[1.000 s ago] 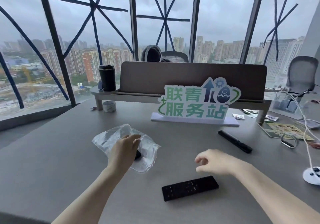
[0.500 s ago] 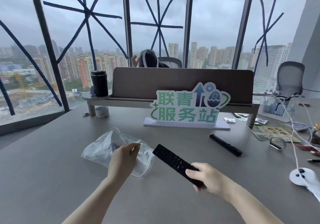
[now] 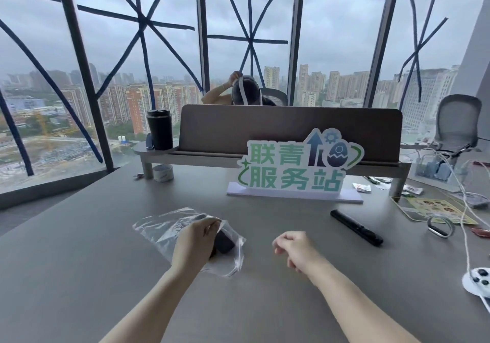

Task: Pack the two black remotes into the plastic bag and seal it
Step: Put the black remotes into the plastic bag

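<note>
A clear plastic bag [image 3: 159, 228] lies crumpled on the grey table [image 3: 79, 263], left of centre. My left hand [image 3: 195, 239] pinches its upper edge near the mouth. The end of a flat black remote [image 3: 224, 242] shows inside the bag mouth, just right of my left fingers; the rest is hidden under my hand. My right hand [image 3: 294, 248] hovers a little right of the bag, loosely curled and holding nothing. A slim black remote [image 3: 356, 227] lies bare on the table further right, angled away.
A green-lettered sign [image 3: 294, 167] stands behind, before a brown divider. A black tumbler [image 3: 160, 129] and tape roll [image 3: 163, 172] sit back left. A metal ring [image 3: 438, 226], leaflet, white cables and white controller [image 3: 477, 280] crowd the right edge. A person [image 3: 245, 92] sits beyond the divider.
My right hand lifted the flat remote, slid it into the bag mouth and let go; it now sits empty to the right. My left hand kept hold of the bag.
</note>
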`<state>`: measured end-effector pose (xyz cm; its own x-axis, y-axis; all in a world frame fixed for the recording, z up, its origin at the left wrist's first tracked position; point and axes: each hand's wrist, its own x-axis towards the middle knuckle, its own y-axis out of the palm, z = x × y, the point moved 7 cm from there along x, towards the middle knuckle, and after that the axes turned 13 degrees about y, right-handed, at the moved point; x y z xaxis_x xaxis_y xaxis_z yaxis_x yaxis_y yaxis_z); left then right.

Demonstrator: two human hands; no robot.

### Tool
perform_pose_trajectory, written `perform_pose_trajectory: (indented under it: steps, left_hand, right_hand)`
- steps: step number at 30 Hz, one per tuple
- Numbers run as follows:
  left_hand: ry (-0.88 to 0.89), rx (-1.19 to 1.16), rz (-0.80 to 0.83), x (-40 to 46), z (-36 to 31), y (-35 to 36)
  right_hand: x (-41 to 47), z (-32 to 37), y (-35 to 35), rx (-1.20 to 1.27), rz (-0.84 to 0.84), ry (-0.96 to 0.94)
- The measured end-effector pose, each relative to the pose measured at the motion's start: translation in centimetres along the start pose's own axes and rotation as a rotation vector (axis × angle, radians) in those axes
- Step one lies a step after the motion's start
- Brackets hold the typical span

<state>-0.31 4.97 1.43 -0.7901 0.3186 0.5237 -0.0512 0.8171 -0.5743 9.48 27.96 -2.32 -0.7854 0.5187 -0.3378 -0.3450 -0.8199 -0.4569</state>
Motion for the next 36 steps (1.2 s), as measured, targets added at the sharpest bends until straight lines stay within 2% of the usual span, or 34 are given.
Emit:
perform_pose_trajectory:
  steps: [3, 7, 12, 18, 21, 23, 25, 27, 29, 31, 34, 36]
  left_hand:
    - [0.011, -0.04, 0.021, 0.2, 0.1, 1.8]
    - [0.016, -0.055, 0.014, 0.9, -0.6, 3.7]
    - [0.026, -0.17, -0.002, 2.5, -3.5, 5.2]
    - [0.108, -0.239, 0.137, 4.5, -9.0, 9.9]
    - [0.126, -0.232, 0.18, 4.1, -10.0, 11.1]
    - [0.124, -0.205, 0.178, 3.8, -9.9, 10.9]
    - [0.106, -0.166, 0.154, 3.7, -9.4, 10.0]
    - [0.085, -0.14, 0.138, 3.6, -8.9, 9.0]
    - [0.076, -0.126, 0.124, 3.3, -8.7, 7.9]
    - [0.075, -0.118, 0.101, 2.9, -8.5, 6.9]
    - [0.069, -0.112, 0.093, 2.1, -8.3, 5.8]
    - [0.069, -0.104, 0.1, 1.5, -8.3, 5.3]
  right_hand:
    - [3.2, -3.1, -7.5, -0.053, -0.248, 0.071]
    - [6.2, -7.2, -15.5, -0.38, -0.543, 0.16]
    - [8.4, -10.2, -18.5, -0.508, -0.568, 0.248]
    - [8.1, -9.0, -18.1, -0.684, -0.695, 0.155]
    - [8.1, -9.5, -17.7, -0.538, -0.579, 0.159]
    - [7.4, -9.2, -17.5, -0.259, -0.445, 0.162]
    - [6.0, -7.7, -17.3, 0.1, -0.303, 0.08]
    - [3.7, -5.4, -16.3, 0.324, -0.049, -0.013]
    - [0.6, -3.0, -14.5, 0.276, 0.221, -0.064]
    - [-2.1, -1.6, -12.4, 0.065, 0.399, -0.071]
    - [-4.3, -0.7, -8.1, -0.229, 0.493, -0.067]
    - [-4.6, 0.1, -4.6, -0.256, 0.459, -0.09]
